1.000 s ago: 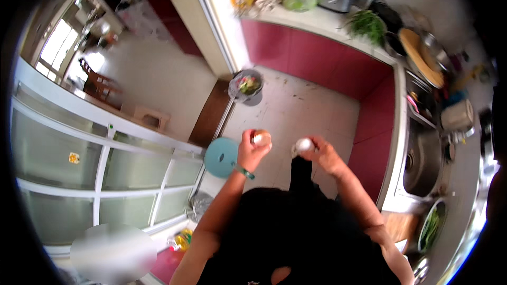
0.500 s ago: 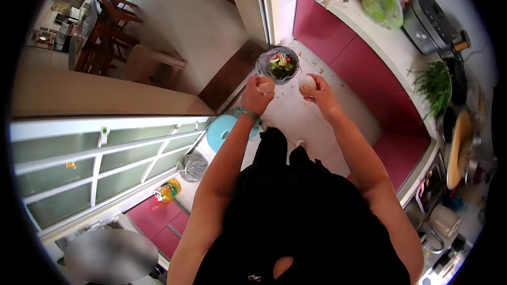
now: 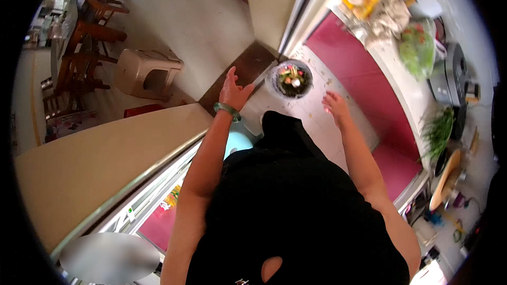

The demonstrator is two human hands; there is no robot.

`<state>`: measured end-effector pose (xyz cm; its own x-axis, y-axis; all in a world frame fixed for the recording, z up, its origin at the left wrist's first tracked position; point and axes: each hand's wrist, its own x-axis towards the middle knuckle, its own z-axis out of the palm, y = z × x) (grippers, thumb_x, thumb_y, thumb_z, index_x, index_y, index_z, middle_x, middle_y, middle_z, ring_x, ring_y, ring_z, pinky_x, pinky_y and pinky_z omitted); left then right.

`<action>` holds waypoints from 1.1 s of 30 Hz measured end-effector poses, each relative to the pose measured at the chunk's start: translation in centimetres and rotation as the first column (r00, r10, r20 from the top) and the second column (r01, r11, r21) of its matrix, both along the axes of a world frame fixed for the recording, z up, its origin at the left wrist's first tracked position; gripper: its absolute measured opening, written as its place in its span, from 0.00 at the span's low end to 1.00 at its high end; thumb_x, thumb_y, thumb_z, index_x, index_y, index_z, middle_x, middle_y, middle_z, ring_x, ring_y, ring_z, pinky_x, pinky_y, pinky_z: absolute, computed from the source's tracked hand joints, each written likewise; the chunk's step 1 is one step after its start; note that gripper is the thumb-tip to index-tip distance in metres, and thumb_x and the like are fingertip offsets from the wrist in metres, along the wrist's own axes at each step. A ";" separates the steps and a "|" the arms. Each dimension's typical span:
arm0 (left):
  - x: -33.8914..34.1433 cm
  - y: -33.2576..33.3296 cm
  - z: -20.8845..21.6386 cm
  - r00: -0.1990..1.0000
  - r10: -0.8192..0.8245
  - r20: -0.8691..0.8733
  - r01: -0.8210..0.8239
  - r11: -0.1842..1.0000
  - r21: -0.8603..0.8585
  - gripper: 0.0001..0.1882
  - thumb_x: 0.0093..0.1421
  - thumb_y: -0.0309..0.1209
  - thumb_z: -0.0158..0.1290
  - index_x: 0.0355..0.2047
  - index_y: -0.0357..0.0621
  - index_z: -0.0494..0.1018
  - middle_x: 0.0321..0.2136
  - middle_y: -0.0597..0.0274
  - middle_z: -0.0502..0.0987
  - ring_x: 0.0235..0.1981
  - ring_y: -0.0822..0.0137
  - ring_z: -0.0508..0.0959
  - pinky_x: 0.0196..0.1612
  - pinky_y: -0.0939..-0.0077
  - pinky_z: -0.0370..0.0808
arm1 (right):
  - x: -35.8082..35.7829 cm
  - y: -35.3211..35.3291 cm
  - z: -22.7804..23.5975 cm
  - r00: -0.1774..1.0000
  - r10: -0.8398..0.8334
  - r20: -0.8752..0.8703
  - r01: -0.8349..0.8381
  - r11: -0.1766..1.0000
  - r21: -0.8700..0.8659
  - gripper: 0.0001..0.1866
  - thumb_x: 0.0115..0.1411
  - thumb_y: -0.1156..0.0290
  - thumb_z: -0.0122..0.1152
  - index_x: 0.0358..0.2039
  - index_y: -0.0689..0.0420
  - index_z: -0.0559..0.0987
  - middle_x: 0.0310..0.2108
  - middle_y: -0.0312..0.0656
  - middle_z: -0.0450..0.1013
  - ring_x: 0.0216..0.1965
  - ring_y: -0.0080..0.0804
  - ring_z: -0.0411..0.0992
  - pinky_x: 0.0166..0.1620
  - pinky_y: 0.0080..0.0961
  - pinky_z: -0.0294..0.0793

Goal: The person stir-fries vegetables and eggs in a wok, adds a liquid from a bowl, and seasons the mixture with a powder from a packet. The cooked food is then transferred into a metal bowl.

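My left hand reaches forward with its fingers stretched and holds nothing; a green bangle circles that wrist. On the other side, my right hand is also empty, its fingers loosely spread. Between and a little beyond the two hands stands a bin lined with a clear bag, touched by neither. Green leafy scraps and some pale, rounded pieces that look like eggshells lie in it.
A brown doorway threshold borders the bin on the left, with a beige stool beyond it. Red cabinets and a white counter run along the right. Below my left hand sits a light-blue round object, partly hidden.
Both hands have opened and let go of the eggshell pieces they held; pale pieces now show in the bin. My hands have moved apart, and the view has turned.
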<state>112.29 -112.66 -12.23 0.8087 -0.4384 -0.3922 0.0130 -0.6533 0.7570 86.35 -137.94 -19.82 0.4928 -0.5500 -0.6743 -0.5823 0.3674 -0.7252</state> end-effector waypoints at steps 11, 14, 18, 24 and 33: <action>24.0 -1.3 5.8 0.944 0.228 0.237 -0.139 0.929 -0.342 0.25 0.63 0.40 0.48 0.56 0.39 0.62 0.50 0.48 0.69 0.41 0.59 0.77 0.44 0.68 0.73 | 37.7 3.0 -0.2 0.796 0.588 0.145 -0.595 0.803 0.012 0.20 0.62 0.54 0.52 0.27 0.59 0.78 0.23 0.37 0.75 0.25 0.22 0.71 0.32 0.20 0.71; 33.4 2.3 2.6 0.909 0.351 0.226 -0.238 0.880 -0.410 0.18 0.64 0.37 0.45 0.48 0.38 0.71 0.43 0.51 0.74 0.42 0.62 0.77 0.45 0.72 0.74 | 52.0 5.4 1.7 0.689 0.696 0.204 -0.693 0.715 -0.098 0.21 0.62 0.55 0.51 0.24 0.62 0.77 0.21 0.38 0.74 0.25 0.25 0.71 0.32 0.24 0.72; 41.0 12.1 2.0 0.734 0.673 0.093 -0.568 0.683 -0.460 0.21 0.67 0.38 0.38 0.46 0.32 0.71 0.42 0.52 0.77 0.42 0.63 0.78 0.48 0.72 0.71 | 68.2 7.7 5.0 0.569 0.777 0.269 -0.751 0.624 -0.215 0.17 0.63 0.61 0.49 0.26 0.62 0.74 0.22 0.38 0.71 0.24 0.24 0.69 0.31 0.24 0.70; 47.2 28.7 -0.4 0.265 0.898 0.353 -0.922 0.342 -0.179 0.14 0.59 0.32 0.48 0.44 0.40 0.72 0.36 0.54 0.77 0.36 0.61 0.76 0.40 0.68 0.74 | 88.8 8.0 9.6 0.504 0.812 0.293 -0.751 0.580 -0.316 0.15 0.63 0.63 0.46 0.27 0.60 0.75 0.19 0.35 0.69 0.22 0.21 0.66 0.28 0.20 0.67; 82.1 33.3 5.9 -0.084 0.902 0.423 -0.890 0.123 -0.440 0.13 0.59 0.26 0.49 0.45 0.41 0.71 0.38 0.58 0.76 0.38 0.64 0.75 0.44 0.72 0.72 | 116.0 6.8 13.4 0.639 0.557 0.531 -0.533 0.818 -0.216 0.09 0.53 0.76 0.46 0.29 0.58 0.77 0.23 0.34 0.69 0.25 0.21 0.65 0.31 0.18 0.67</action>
